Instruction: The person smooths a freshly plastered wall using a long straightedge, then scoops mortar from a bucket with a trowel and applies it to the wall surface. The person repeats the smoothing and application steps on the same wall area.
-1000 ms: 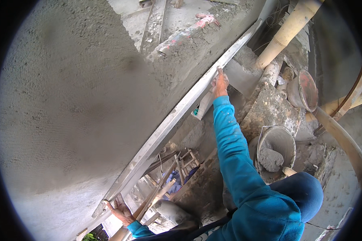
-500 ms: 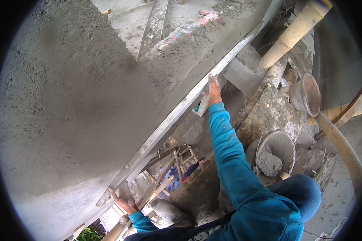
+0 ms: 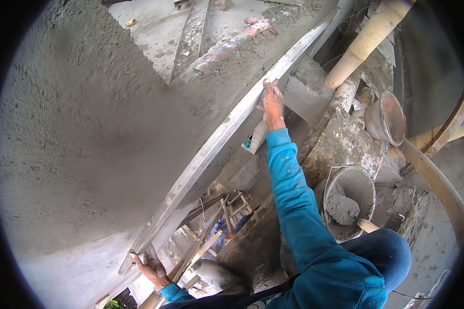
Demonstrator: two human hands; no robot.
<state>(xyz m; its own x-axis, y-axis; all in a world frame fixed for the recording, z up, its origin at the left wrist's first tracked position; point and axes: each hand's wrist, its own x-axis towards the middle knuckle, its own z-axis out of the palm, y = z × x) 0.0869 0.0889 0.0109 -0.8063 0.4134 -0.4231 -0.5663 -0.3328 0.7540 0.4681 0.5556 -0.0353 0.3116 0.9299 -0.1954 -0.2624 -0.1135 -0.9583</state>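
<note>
Wall [image 3: 87, 154] takes up most of the left side, with a long bar [image 3: 211, 147] along its right edge, near left to far right. Left hand [image 3: 152, 268] is by the near end, right hand [image 3: 273, 105] farther up. Over right: bucket [image 3: 365, 186] with mortar [image 3: 343, 208] in it, another container [image 3: 375, 119] beyond, bamboo pole [image 3: 363, 46] farther still.

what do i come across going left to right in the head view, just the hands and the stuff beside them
left hand on the long pale bar → right hand on the same bar → bucket with a grey lump inside → upper, tilted bucket → curved tan strip
</note>
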